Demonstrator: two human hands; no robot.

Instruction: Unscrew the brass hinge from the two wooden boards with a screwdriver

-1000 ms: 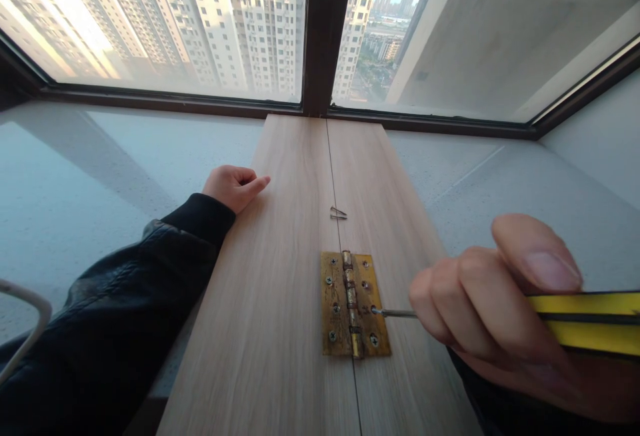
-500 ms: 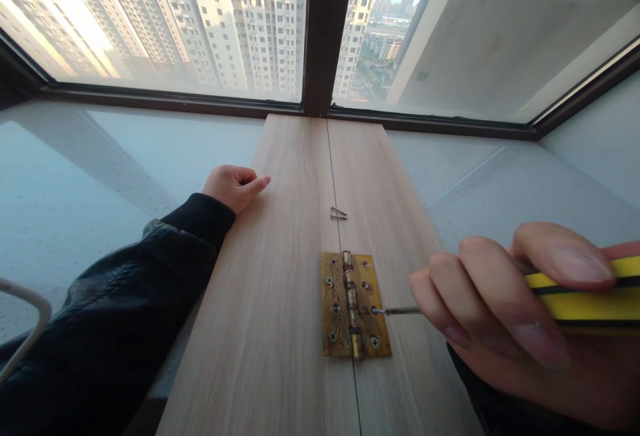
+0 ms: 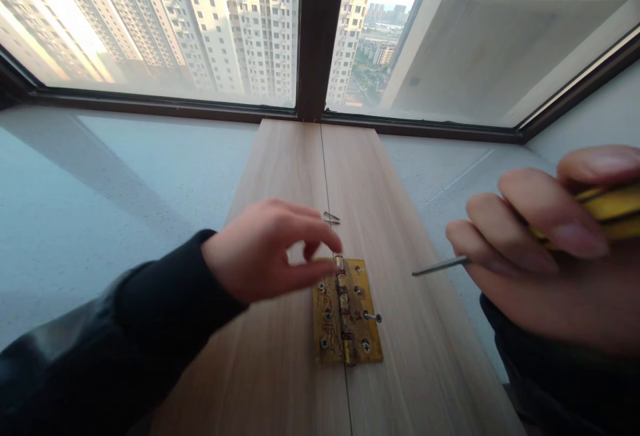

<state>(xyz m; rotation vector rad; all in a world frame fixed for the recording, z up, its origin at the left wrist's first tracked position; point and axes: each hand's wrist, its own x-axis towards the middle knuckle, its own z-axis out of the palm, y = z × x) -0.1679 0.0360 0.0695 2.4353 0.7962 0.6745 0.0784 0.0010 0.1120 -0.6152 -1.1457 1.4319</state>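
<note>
The left hand [image 3: 273, 249] hangs low over the wooden board [image 3: 280, 369], its fingers loosely curled and its thumb and forefinger drawn toward each other with a small gap between them; it holds nothing. Its fingertips [image 3: 334, 244] sit just above the upper left corner of the brass hinge [image 3: 346, 313], which lies flat across the seam between the two board halves, directly below and to the right of that hand. Whether the fingertips touch the hinge cannot be told. One screw [image 3: 373, 317] stands raised out of the hinge's right leaf, its head leaning to the right, while the other screws in the plate sit flush. A little beyond the hinge, on the seam and close behind the left fingertips, lie two small loose screws [image 3: 331, 218]. The right hand [image 3: 540, 256] is off to the right, raised clear of the board and wrapped firmly around the yellow handle of a screwdriver [image 3: 605, 213]; the thin metal shaft sticks out from under the fingers and points left, its tip in the air above and to the right of the raised screw, apart from it. The board runs away to a dark window frame [image 3: 315, 36], with a pale sill [image 3: 110, 189] on either side.
</note>
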